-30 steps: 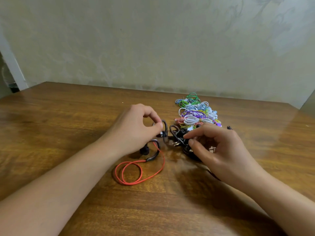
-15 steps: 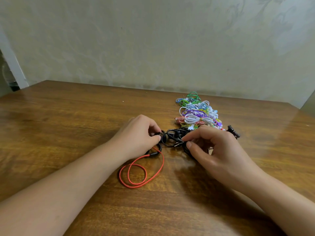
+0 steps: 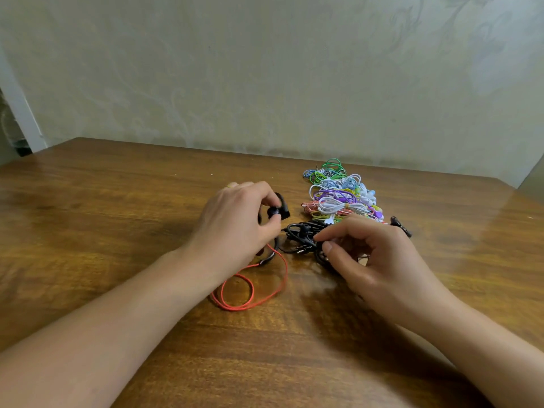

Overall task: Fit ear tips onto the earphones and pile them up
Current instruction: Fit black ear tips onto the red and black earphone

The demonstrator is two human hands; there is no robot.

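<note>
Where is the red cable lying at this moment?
In the head view, the red cable lies looped on the table, just below the left hand, left of the black earphones.

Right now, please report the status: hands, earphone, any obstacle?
Left hand pinches black earbud of red-cable earphone. Right hand fingers in black earphone tangle. Colourful pile beyond, nothing blocking.

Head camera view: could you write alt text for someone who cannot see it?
A person's left hand pinches a black earbud on a red cord above a wooden table, while the right hand picks at a tangle of black earphones. Behind them lies a pile of colourful coiled earphones.
</note>
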